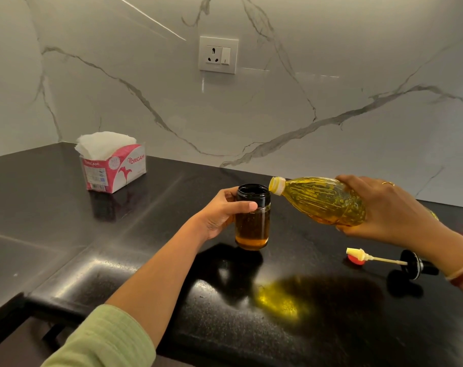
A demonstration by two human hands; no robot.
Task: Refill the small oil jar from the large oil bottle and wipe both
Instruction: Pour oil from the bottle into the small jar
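Steadying small black-necked glass jar (253,223), left hand (219,213) curled round it; right hand (384,207) grips tilted yellow plastic bottle (317,200); tilt slowly.

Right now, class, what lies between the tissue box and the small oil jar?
In the head view, bare counter runs from the tissue box to the left hand gripping the small oil jar.

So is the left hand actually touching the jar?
Touching. The head view shows the left hand with thumb and fingers wrapped round the jar near its black neck.
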